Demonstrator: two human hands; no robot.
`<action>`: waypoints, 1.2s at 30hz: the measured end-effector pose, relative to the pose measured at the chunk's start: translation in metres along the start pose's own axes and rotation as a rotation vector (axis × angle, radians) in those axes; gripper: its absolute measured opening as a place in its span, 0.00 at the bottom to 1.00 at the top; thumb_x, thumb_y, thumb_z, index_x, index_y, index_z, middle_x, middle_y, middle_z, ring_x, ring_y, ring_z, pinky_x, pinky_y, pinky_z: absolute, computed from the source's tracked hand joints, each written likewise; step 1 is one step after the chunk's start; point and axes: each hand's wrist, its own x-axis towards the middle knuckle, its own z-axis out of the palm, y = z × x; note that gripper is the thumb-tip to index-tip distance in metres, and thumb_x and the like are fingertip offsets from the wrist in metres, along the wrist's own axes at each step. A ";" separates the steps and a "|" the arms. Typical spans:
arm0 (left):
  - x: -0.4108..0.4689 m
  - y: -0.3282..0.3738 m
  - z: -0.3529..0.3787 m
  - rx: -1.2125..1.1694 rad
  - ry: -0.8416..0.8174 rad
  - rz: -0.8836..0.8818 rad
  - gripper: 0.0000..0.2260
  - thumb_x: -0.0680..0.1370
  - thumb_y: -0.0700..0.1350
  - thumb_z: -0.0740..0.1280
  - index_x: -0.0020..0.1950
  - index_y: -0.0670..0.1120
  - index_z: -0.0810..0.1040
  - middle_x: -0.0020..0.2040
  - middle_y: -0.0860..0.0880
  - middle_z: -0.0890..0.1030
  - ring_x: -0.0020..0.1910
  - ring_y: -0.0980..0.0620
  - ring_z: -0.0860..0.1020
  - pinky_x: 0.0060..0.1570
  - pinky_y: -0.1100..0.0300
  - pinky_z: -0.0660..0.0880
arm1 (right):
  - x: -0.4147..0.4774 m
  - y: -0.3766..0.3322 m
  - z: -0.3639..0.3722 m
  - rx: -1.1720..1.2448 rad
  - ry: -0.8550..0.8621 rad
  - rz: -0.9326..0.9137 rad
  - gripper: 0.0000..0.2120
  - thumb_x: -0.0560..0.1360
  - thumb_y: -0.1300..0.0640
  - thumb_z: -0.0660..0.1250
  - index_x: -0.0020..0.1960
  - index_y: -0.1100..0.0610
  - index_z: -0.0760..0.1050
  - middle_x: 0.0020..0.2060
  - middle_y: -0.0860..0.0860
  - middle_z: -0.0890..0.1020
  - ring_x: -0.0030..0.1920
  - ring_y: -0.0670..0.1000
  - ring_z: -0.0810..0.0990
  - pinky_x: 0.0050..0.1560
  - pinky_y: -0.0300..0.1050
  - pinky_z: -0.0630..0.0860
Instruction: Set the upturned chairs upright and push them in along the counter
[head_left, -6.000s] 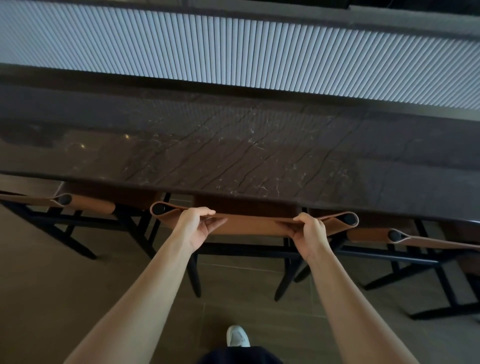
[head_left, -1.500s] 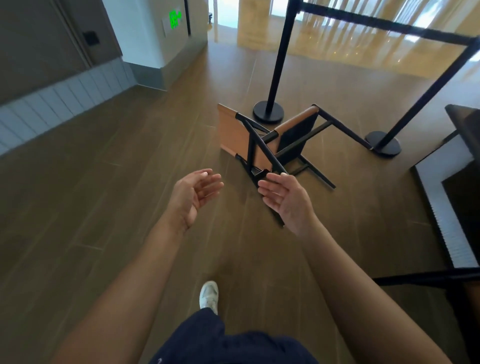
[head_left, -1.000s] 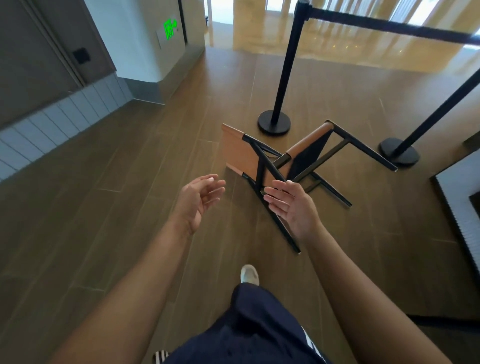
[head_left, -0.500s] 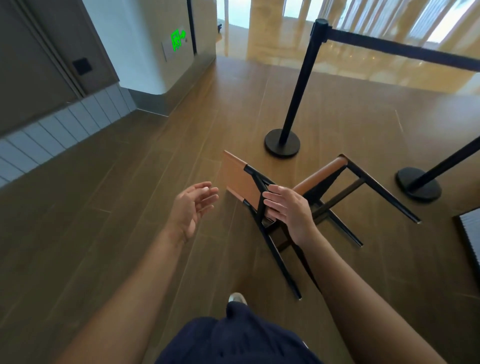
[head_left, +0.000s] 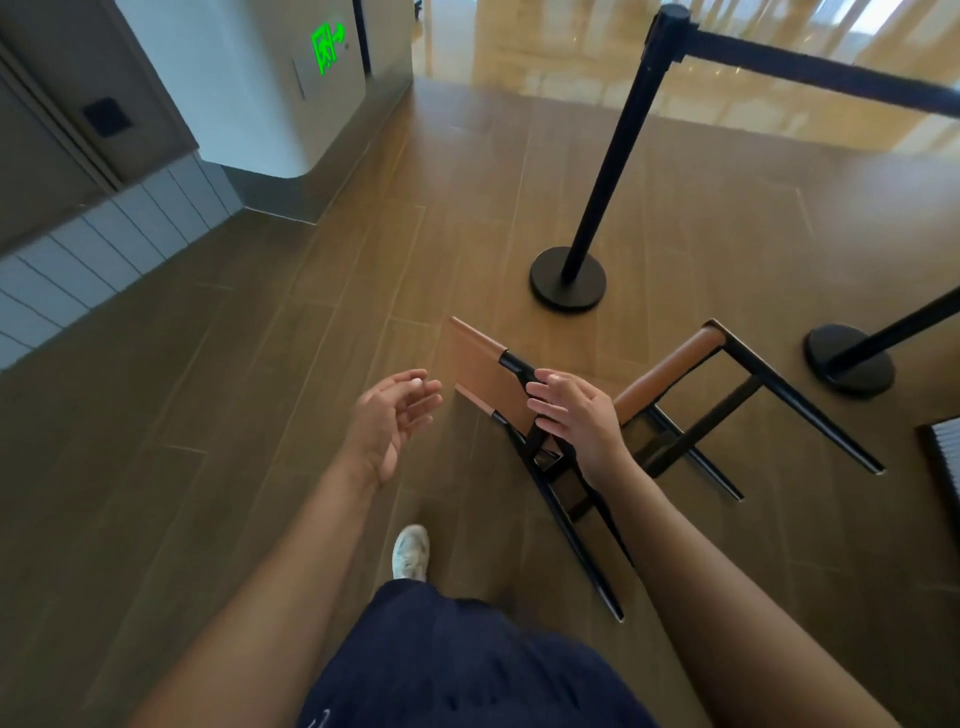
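Chair (head_left: 670, 371): tipped over on the wooden floor (head_left: 260, 415), legs pointing sideways, near a stanchion (head_left: 602, 171).
Handling: probably rigid and moderately heavy; the tan backrest (head_left: 478, 364) looks soft enough to give.
Best hold: the black frame (head_left: 571, 535) beside the backrest, plus a leg.
Right hand (head_left: 576, 421): fingers straight, grasping nothing, over the frame; contact unclear.
Left hand (head_left: 392, 415): relaxed, empty, just left of the backrest.

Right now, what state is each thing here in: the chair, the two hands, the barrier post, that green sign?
chair: tipped over on the floor, legs pointing sideways, not yet upright.
left hand: open, holding nothing, beside the chair.
right hand: open, fingers straight, over the chair's black frame; contact unclear.
barrier post: upright, belt stretched from its top.
green sign: lit.
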 end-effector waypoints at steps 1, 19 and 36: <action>0.013 0.007 -0.003 0.017 -0.013 -0.008 0.08 0.80 0.39 0.60 0.54 0.45 0.78 0.48 0.45 0.84 0.49 0.48 0.82 0.53 0.54 0.74 | 0.009 -0.002 0.008 -0.012 0.006 -0.007 0.06 0.81 0.53 0.63 0.54 0.51 0.78 0.52 0.48 0.82 0.54 0.51 0.80 0.53 0.43 0.77; 0.197 0.065 0.015 0.186 -0.032 -0.216 0.10 0.81 0.42 0.61 0.59 0.41 0.77 0.49 0.44 0.84 0.50 0.47 0.81 0.48 0.56 0.76 | 0.169 -0.033 0.068 -0.140 0.030 -0.005 0.13 0.80 0.57 0.65 0.64 0.56 0.75 0.51 0.48 0.81 0.50 0.44 0.80 0.44 0.34 0.75; 0.351 0.009 0.040 0.113 0.089 -0.428 0.10 0.81 0.44 0.62 0.58 0.41 0.76 0.56 0.41 0.81 0.54 0.45 0.80 0.51 0.53 0.76 | 0.326 -0.004 0.066 -0.473 -0.061 0.119 0.15 0.79 0.55 0.65 0.66 0.53 0.74 0.55 0.46 0.79 0.50 0.41 0.77 0.40 0.27 0.71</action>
